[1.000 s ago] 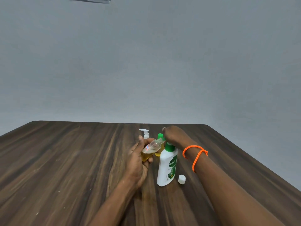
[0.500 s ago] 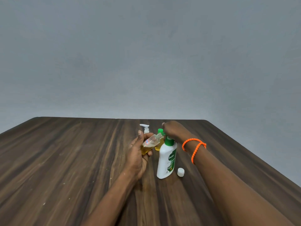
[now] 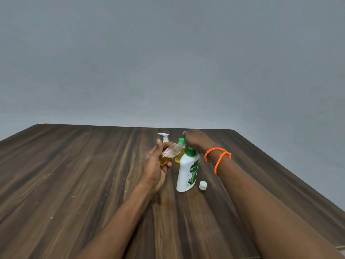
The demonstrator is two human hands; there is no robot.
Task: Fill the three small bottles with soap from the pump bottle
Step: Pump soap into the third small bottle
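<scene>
The left hand is holding a small clear bottle, with its fingers curling round it. The bottle is tilting, and its open mouth is sitting right by the spout of the big white pump bottle. There is some yellow soap inside it. The right hand is resting on top of the pump, but I cannot tell how its fingers are lying. A small white cap is lying on the table beside the pump bottle. Two more small bottles are standing behind, one with a green cap and one with a white pump top. If the mouth is slipping off the spout, soap could be dripping onto the table or the hand. A hard push could be tipping the big bottle over
</scene>
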